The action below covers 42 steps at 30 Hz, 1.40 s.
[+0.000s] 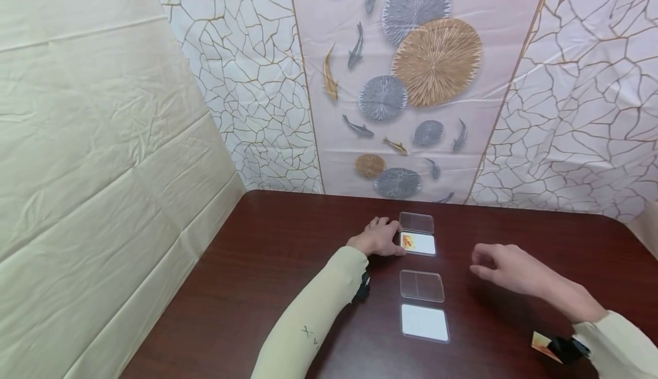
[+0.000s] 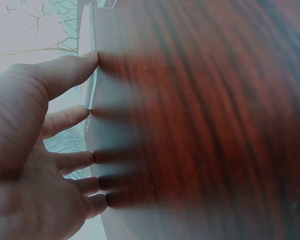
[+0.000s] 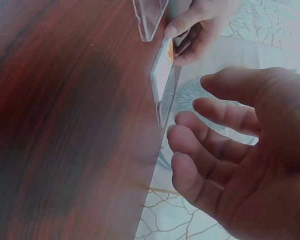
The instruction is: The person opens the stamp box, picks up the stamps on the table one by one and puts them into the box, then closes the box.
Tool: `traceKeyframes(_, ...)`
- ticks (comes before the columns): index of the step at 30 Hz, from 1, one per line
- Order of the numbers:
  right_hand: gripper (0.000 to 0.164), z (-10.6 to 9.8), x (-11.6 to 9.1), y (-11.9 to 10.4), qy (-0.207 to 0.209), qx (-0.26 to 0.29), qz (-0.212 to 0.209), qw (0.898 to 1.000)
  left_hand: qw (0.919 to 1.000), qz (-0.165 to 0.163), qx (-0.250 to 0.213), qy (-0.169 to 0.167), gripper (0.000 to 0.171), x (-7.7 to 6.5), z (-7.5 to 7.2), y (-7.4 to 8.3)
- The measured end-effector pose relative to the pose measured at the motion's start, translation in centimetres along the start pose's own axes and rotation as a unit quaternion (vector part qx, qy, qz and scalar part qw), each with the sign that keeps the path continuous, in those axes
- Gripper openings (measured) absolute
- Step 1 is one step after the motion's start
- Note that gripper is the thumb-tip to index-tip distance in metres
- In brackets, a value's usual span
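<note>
1. A cream cloth [image 1: 103, 139] hangs on the left, creased by folds; beside it begins the dark reddish-brown table [image 1: 221, 305].
2. The left sleeve [image 1: 308, 316], pale yellow with small dark marks, reaches forward over the table; a black device [image 1: 362, 286] sits at the wrist.
3. The left hand [image 1: 379, 239] has its fingers spread, tips down on the table. Its thumb and forefinger are at the left end of the far case, touching it; I cannot tell how firmly they hold it.
4. The far case [image 1: 417, 253] lies open on the table, just right of that hand, its clear lid [image 1: 416, 222] toward the back. In its base is a white card [image 1: 424, 244] with an orange-yellow picture at the left end.
5. Nearer the person lies the near case [image 1: 425, 341], its clear lid [image 1: 421, 286] also toward the back and a white sheet [image 1: 424, 322] in its base.
6. Behind the table hangs a patterned curtain [image 1: 370, 156] with fish and round leaves.
7. The right hand [image 1: 511, 267] hovers apart from both cases, fingers loosely curled and pinching nothing.
8. A yellow card [image 1: 541, 343] shows partly beside the black wristband [image 1: 565, 349] at the right sleeve [image 1: 617, 339].
</note>
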State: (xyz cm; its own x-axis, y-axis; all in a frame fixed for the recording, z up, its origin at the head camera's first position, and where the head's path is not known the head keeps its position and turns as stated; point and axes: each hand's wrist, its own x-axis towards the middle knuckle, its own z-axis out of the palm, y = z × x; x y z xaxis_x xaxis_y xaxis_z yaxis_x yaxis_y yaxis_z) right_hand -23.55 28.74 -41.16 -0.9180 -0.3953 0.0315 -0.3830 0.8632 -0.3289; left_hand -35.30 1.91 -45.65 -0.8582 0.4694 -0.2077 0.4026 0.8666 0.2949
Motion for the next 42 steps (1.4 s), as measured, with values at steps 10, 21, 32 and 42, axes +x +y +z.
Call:
traceKeyframes(10, 0.013, -0.3, -1.8, 1.0, -0.019, -0.012, -0.012, 1.0, 1.0, -0.001, 0.003, 0.002, 0.058, -0.1, 0.0, 0.0)
traceKeyframes(21, 0.015, -0.8, -3.9, 2.4, -0.055, 0.002, -0.022, 0.998, 1.0, -0.002, -0.001, 0.004, 0.057, 0.1, 0.0, 0.1)
traceKeyframes(32, 0.019, -0.4, -5.4, 4.2, -0.153, 0.07, -0.03, 0.985, 1.0, -0.003, -0.001, 0.003, 0.057, 0.0, 0.0, 0.1)
traceKeyframes(42, 0.019, 0.1, -6.8, 5.2, -0.187, 0.103, -0.031, 0.976, 1.0, -0.006, -0.003, 0.001, 0.057, 0.0, 0.0, 0.1)
